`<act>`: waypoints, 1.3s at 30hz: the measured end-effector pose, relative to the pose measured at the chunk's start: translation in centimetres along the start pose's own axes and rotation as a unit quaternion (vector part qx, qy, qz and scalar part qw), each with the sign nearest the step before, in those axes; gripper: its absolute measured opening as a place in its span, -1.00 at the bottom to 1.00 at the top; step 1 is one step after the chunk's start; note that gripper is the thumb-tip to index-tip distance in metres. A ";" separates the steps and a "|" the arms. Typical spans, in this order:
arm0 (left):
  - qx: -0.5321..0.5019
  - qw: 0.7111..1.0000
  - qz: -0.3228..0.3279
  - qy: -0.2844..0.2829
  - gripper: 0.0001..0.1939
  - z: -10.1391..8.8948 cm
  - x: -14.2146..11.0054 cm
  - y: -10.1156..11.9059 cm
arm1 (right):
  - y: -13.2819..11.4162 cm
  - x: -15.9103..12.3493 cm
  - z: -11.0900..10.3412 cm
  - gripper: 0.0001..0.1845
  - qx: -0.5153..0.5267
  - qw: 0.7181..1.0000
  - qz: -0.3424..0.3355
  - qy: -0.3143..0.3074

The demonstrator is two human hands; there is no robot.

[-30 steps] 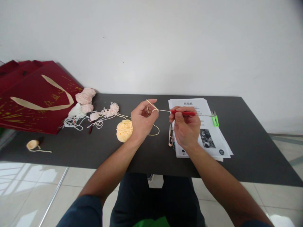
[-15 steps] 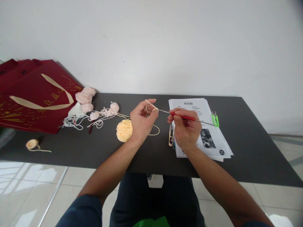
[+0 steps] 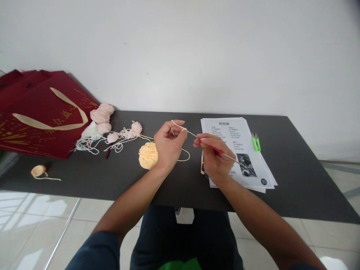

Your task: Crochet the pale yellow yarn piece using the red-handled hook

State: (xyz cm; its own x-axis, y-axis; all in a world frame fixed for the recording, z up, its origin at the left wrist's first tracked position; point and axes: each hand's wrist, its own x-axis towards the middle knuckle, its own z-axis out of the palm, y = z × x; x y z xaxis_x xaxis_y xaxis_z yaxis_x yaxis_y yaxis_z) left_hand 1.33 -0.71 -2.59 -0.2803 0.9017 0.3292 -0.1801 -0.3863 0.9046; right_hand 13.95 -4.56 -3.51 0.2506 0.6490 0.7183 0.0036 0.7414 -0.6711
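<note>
My left hand is closed, with a cream yarn strand looped over its index finger and pinched at the fingertips. The strand trails down onto the table and back to a pale yellow yarn ball beside my left wrist. My right hand pinches a red-handled crochet hook. Its metal tip points left to the yarn at my left fingertips, and its tail slants down to the right over the paper.
A dark table stands against a white wall. Printed sheets lie right of my hands with green thread snips beside them. Pink yarn pieces and a red gift bag lie left. A small yarn bit sits far left.
My right hand has shifted left and down, closer to my left hand. The hook has tilted from nearly level to slanting down on the right. My left hand has barely moved.
</note>
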 end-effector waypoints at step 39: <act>-0.185 0.940 -0.273 -0.089 -0.43 -0.1 1.6 1.3 | 2.1 1.7 -0.8 -0.89 0.144 0.969 0.202 0.017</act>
State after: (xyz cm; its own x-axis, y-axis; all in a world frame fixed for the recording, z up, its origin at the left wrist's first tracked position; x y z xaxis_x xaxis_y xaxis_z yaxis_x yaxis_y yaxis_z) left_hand 0.54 0.18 -0.96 0.1049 0.9908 -0.0860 -0.5765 0.1310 0.8065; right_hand 15.19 -2.01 -3.85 0.2068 0.8938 0.3981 -0.3710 0.4481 -0.8134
